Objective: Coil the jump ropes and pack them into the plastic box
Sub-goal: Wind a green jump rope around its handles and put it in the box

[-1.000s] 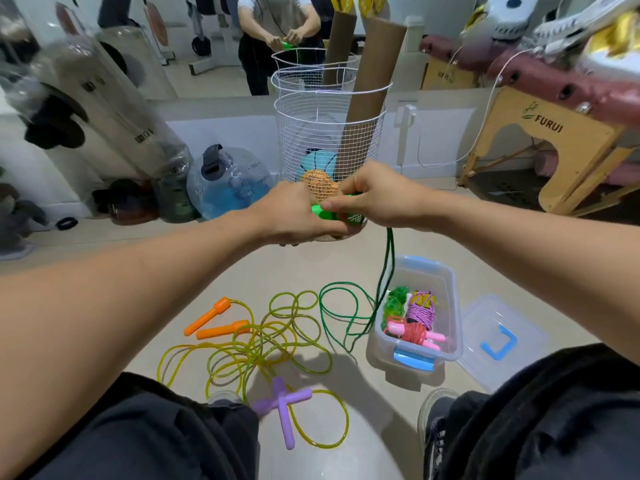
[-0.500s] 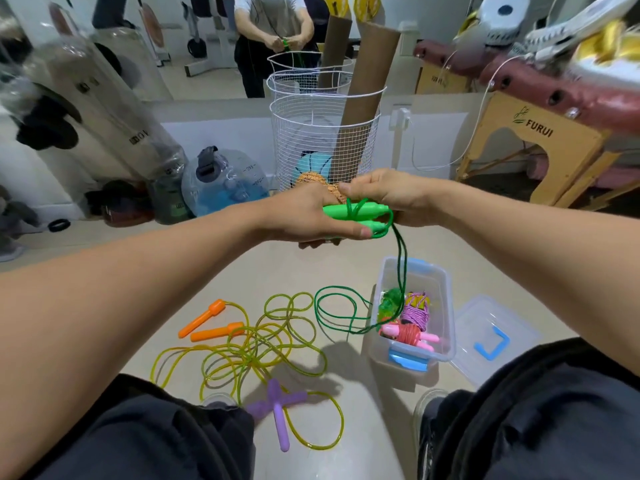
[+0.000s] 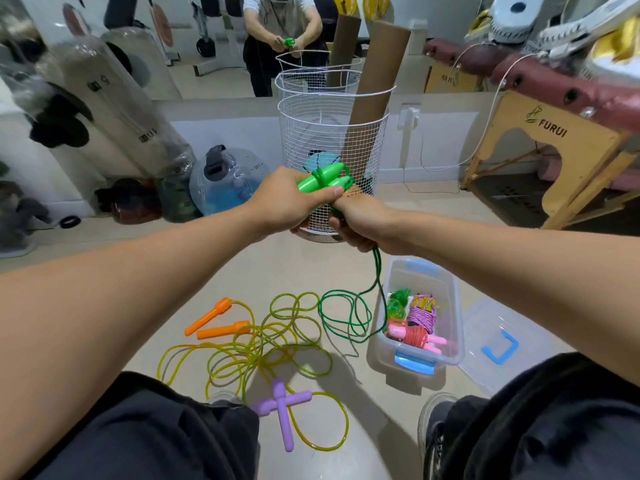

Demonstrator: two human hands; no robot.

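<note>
My left hand [image 3: 291,202] grips the two green handles [image 3: 320,178] of a jump rope, held together with a turn of cord round them. Just below, my right hand [image 3: 360,223] grips the dark green cord [image 3: 375,275], which hangs down and ends in loose loops on the floor [image 3: 341,317]. The clear plastic box [image 3: 450,306] stands open on the floor to the right and holds a green, a purple and a pink coiled rope. Two yellow ropes lie tangled on the floor [image 3: 263,351], one with orange handles [image 3: 214,322], one with purple handles [image 3: 282,407].
The box's clear lid [image 3: 498,348] with a blue handle lies right of the box. A white wire basket [image 3: 329,140] with cardboard tubes stands behind my hands. A wooden massage table [image 3: 554,150] is at the right, a water jug [image 3: 228,181] at the left wall.
My left hand has lifted the green handles higher and tilted them. My right hand has dropped below them and now holds the cord, with a turn wound round the handles.
</note>
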